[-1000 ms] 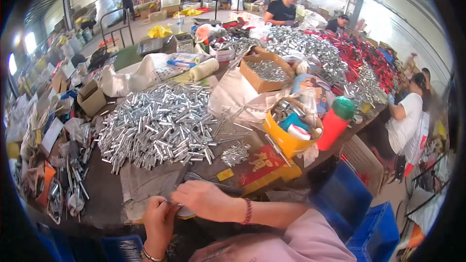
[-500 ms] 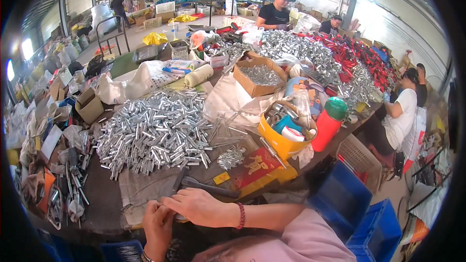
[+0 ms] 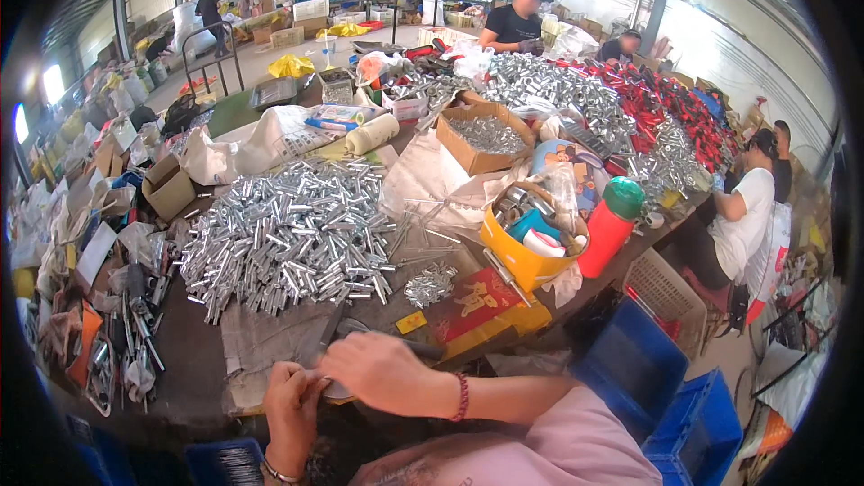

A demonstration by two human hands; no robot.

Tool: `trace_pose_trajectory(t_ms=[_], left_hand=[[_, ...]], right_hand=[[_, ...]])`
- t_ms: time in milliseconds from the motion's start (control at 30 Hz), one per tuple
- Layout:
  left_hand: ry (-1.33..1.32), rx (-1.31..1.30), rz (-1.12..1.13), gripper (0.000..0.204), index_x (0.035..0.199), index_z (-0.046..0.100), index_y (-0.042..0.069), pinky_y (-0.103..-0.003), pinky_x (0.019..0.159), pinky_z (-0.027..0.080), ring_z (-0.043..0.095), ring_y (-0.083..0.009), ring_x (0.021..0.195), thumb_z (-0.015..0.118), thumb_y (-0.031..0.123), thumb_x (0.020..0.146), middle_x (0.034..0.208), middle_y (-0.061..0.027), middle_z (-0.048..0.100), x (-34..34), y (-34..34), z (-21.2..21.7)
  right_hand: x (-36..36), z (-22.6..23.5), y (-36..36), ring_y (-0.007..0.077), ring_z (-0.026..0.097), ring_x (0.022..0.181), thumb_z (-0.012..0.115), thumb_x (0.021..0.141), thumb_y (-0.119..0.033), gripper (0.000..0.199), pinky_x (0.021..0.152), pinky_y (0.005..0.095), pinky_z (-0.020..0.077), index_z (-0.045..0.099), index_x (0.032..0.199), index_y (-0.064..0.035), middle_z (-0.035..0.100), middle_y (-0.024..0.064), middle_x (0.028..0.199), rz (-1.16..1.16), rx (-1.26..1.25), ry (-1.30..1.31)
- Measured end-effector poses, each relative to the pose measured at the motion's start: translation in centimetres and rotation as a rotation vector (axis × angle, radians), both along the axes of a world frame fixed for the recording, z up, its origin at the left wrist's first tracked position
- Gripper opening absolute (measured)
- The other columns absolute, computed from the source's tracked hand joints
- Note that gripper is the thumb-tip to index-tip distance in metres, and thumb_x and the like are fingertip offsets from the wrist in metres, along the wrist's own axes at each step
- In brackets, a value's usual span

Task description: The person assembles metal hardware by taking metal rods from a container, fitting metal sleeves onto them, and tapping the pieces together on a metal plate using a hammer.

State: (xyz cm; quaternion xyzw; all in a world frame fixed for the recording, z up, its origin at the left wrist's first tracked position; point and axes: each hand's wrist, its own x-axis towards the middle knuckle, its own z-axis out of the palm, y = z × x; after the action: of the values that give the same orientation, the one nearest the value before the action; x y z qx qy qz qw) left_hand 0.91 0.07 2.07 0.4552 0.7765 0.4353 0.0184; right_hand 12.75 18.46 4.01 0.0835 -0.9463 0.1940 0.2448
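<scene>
Head view: left hand (image 3: 290,400) pinched closed, blurred right hand (image 3: 382,373) just beside it, opening unclear; what either grip holds cannot be told. Metal tubes (image 3: 288,238) lie heaped ahead on the tabletop (image 3: 189,355), long axes pointing many ways.

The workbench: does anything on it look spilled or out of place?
Nothing looks clearly spilled: the metal pieces lie loose but heaped. The red container beside the yellow tub looks tilted, though the wide view may explain that.
</scene>
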Motion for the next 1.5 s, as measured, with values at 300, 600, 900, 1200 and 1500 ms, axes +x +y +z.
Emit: trace_pose_trajectory(t_ms=[300,600,900,1200,1500], left_hand=[[0.072,0.066,-0.035,0.018,0.108,0.08,0.004,-0.042,0.08,0.054,0.067,-0.0346,0.092,0.083,0.001,0.09,0.098,-0.0142,0.065,-1.0,1.1,-1.8],[0.038,0.065,-0.023,0.019,0.11,0.08,0.004,-0.036,0.08,0.054,0.067,-0.0291,0.091,0.083,0.001,0.092,0.1,-0.011,0.066,-1.4,0.5,-2.1],[0.077,0.081,-0.023,0.022,0.11,0.08,0.005,-0.035,0.076,0.054,0.067,-0.026,0.087,0.085,-0.001,0.09,0.097,-0.0098,0.065,-1.2,0.2,-2.4],[-0.014,0.023,-0.054,0.021,0.111,0.082,0.006,-0.035,0.078,0.054,0.066,-0.0253,0.088,0.085,0.0,0.09,0.098,-0.0088,0.065,-1.4,-0.4,-1.8],[0.032,0.113,0.026,0.03,0.118,0.083,0.008,-0.034,0.079,0.055,0.067,-0.024,0.09,0.085,-0.001,0.09,0.102,-0.0086,0.068,-0.2,-0.4,-2.1]], right_hand=[[1.2,-1.9,4.7,0.0348,0.071,0.092,0.075,0.087,-0.007,0.029,0.081,0.0476,0.059,0.072,0.116,-0.009,0.069,0.0136,0.099,-0.343,0.029,-0.007],[4.4,0.6,2.9,0.0357,0.073,0.081,0.08,0.089,0.001,0.043,0.069,0.0441,0.0602,0.072,0.131,-0.0079,0.066,0.011,0.103,-0.197,-0.11,-0.074],[5.0,0.6,0.9,0.0303,0.073,0.081,0.079,0.088,0.002,0.045,0.067,0.0421,0.059,0.075,0.131,-0.0111,0.065,0.009,0.093,-0.137,-0.037,-0.127],[2.5,1.0,3.9,0.0368,0.071,0.088,0.08,0.089,-0.003,0.041,0.074,0.0463,0.0581,0.075,0.129,-0.0093,0.065,0.0133,0.096,-0.238,-0.108,-0.155],[4.9,-0.4,-0.2,0.0366,0.073,0.083,0.082,0.087,-0.01,0.026,0.072,0.0479,0.0583,0.071,0.111,-0.01,0.07,0.0126,0.088,-0.259,-0.109,-0.274]])
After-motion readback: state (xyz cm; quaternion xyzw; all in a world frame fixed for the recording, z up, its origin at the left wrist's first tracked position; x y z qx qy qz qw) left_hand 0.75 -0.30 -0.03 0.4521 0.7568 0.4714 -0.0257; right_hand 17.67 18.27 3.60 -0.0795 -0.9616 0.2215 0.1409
